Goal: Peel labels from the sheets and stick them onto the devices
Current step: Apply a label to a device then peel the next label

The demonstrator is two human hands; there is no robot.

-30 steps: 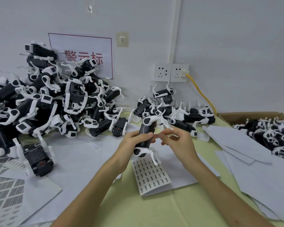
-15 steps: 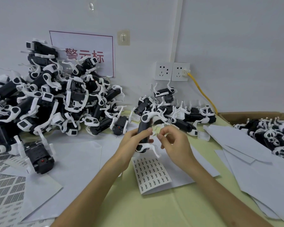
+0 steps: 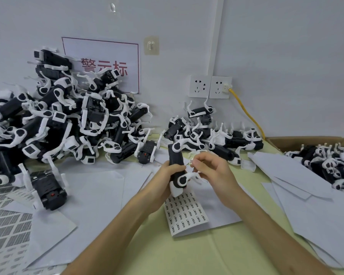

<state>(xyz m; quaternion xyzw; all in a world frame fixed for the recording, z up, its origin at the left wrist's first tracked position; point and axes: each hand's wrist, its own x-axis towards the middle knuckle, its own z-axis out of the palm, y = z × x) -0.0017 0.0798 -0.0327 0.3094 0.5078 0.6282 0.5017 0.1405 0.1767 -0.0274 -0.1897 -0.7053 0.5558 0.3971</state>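
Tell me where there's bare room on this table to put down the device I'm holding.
Bare green tabletop lies between your forearms, nearer than the printed label sheet. The blank white paper left of your left hand is also flat and free. Crowded: the heap of black-and-white devices at left and along the wall.

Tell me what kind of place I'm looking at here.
Most likely a small factory labelling bench: heaps of identical black-and-white devices against the wall, a cardboard carton holding more, and printed label sheets spread over the table.
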